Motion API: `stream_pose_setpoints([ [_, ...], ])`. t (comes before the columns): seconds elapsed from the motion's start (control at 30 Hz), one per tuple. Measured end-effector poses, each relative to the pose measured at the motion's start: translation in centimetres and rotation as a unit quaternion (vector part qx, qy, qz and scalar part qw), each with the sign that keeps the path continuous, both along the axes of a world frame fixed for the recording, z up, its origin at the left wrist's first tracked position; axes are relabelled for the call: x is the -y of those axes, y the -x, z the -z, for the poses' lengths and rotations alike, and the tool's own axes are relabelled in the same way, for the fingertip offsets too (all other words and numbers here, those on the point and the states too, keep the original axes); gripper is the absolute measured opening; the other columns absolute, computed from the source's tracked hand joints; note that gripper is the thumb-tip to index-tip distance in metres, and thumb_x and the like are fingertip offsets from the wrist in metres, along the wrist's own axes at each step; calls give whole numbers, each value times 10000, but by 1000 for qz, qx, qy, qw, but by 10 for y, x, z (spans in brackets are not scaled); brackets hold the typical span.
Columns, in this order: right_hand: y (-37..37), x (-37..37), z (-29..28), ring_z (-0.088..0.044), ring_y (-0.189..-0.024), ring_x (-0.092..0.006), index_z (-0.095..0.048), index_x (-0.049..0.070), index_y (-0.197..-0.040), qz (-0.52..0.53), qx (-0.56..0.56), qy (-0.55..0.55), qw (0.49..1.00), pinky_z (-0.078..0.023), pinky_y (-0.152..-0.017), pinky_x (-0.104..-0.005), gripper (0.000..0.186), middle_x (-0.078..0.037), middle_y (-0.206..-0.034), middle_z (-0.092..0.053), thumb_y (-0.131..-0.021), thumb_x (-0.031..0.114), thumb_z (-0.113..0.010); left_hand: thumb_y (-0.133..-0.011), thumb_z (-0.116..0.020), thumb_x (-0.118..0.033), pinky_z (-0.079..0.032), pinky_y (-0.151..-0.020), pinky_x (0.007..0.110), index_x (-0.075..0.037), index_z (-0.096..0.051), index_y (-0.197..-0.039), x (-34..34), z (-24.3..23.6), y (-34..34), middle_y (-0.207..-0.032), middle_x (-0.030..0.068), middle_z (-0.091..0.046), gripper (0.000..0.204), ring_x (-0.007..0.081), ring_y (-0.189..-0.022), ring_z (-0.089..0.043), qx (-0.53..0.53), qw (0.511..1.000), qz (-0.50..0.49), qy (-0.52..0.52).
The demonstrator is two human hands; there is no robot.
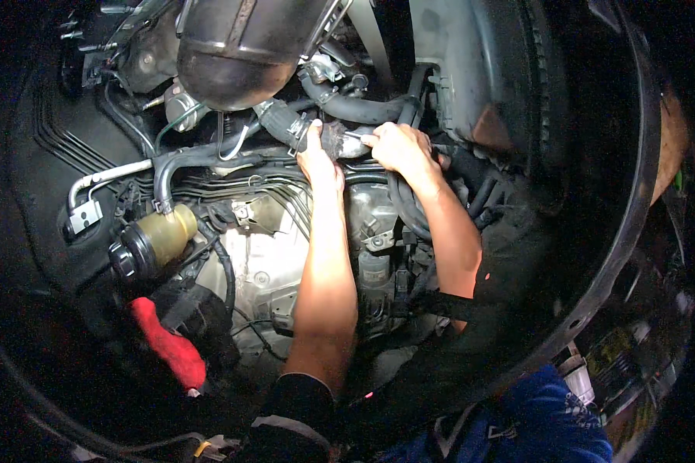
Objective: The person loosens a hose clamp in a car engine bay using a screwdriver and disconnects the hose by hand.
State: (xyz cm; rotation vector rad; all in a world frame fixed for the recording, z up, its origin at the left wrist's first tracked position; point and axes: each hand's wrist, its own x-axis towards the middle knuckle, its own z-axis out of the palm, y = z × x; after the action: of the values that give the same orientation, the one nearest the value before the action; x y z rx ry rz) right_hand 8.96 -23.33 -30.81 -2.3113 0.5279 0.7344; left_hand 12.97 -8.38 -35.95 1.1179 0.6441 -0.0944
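My left hand (319, 160) is closed around a thick black rubber hose (284, 123), its thumb lying up along the side near a hose clamp (298, 137). The hose's right end (349, 145) looks pale and worn or dusty. Just right of that end is my right hand (403, 150), fingers curled in a pinch. A slim dark shaft seems to run from its fingertips to the hose end, but the fingers cover most of it. Behind both hands another curved black hose (371, 108) passes.
A large dark rounded housing (239, 69) hangs above the hose. Several thin metal lines (232, 185) cross below. To the left is a yellowed fluid reservoir (162, 235) with a black cap. A red-handled tool (170, 347) lies lower left. A blue garment (517, 417) shows at lower right.
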Motion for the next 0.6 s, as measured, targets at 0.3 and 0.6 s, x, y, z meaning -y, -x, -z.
stream_pose_setpoints([
  [0.3,14,-21,21,-711,-905,-392,-753,102,-997,42,159,63,984,-544,-842,-497,370,-220,-952,-723,-939,430,-590,-871,-736,-187,-566,-740,363,-30,-633,-1043,-2,6,1,-942,72,-677,254,198,-793,-671,-5,1000,22,12],
  [0.6,-10,-7,6,-681,-1057,-391,-768,132,-1052,80,19,-4,997,-511,-942,-475,421,-222,-1055,-718,-921,500,-611,-880,-709,-146,-554,-770,357,-26,-631,-1051,7,2,1,-942,61,-669,223,195,-809,-664,-26,999,-19,-13],
])
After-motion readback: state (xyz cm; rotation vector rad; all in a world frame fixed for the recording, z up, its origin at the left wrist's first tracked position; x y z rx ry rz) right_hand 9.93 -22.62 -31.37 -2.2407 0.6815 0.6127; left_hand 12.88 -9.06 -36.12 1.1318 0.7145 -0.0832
